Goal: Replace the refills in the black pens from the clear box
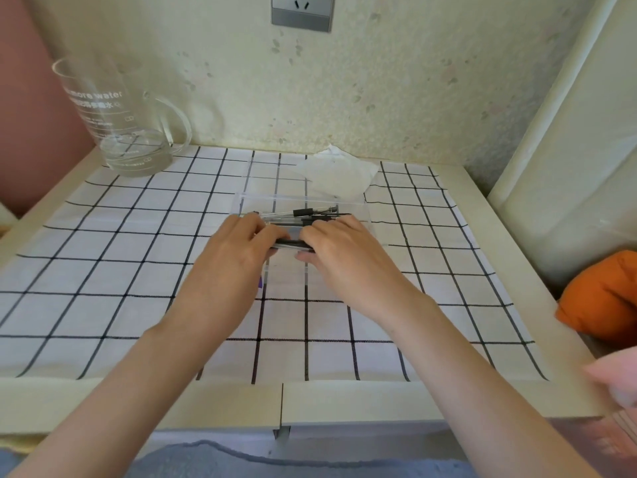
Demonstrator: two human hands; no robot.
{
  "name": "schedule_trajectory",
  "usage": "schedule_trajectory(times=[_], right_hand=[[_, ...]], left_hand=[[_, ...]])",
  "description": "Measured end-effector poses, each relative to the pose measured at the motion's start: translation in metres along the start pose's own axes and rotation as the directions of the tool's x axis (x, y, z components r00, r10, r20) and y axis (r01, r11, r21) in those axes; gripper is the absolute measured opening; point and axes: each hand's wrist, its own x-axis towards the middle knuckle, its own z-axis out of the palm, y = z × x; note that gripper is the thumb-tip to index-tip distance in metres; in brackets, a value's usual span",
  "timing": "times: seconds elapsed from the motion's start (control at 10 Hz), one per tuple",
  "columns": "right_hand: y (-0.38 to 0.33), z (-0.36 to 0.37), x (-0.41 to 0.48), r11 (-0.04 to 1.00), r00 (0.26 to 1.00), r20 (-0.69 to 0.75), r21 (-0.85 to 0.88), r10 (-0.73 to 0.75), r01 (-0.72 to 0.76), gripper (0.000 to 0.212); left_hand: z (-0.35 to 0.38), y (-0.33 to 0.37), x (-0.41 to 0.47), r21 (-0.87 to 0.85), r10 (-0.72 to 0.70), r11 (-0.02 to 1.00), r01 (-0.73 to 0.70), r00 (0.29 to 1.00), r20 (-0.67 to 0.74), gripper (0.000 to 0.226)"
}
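White print "more water" on glass jug [117, 122], Chinese chars + smaller lines below, prob. unreadable.

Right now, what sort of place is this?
Likely a home room, not a lab: a socket on a wallpapered wall, a checked cloth on a small table, a glass water jug.

Speckled cream wall [413, 81], grey socket [302, 12], table [482, 398]

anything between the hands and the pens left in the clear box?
Nothing visible. Left hand and right hand both grip one black pen over the near side of the clear box; the other pens lie in it just past the hands. No lid shows over them, though a clear one would be hard to spot.
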Motion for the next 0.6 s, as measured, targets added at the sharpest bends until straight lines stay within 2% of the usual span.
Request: schedule_trajectory(times=[0.1, 0.2, 0.3, 0.4, 0.5, 0.6], right_hand=[[0.004, 0.007, 0.002, 0.996, 0.997, -0.017, 0.059, 0.071, -0.07, 0.011], [0.009, 0.008, 0.001, 0.976, 0.989, 0.011, 0.158, 0.147, -0.147, 0.014], [0.012, 0.003, -0.002, 0.916, 0.971, 0.091, 0.323, 0.223, -0.24, 0.022], [0.017, -0.005, -0.005, 0.888, 0.958, 0.121, 0.362, 0.259, -0.285, 0.025], [0.019, -0.012, -0.01, 0.875, 0.959, 0.121, 0.393, 0.255, -0.282, 0.02], [0.018, -0.019, -0.013, 0.861, 0.96, 0.076, 0.427, 0.269, -0.276, 0.016]], left_hand=[[0.004, -0.001, 0.003, -0.088, -0.035, 0.995, 0.039, 0.999, 0.039, 0.024], [0.008, -0.002, 0.005, -0.209, -0.092, 0.972, 0.106, 0.993, 0.076, 0.023], [0.005, -0.002, 0.006, -0.293, -0.178, 0.935, 0.199, 0.979, 0.097, 0.031], [0.001, -0.003, 0.006, -0.288, -0.211, 0.928, 0.235, 0.971, 0.11, 0.033], [0.001, -0.006, 0.005, -0.285, -0.239, 0.923, 0.257, 0.966, 0.099, 0.026], [-0.009, -0.004, 0.006, -0.357, -0.304, 0.888, 0.289, 0.953, 0.016, 0.023]])
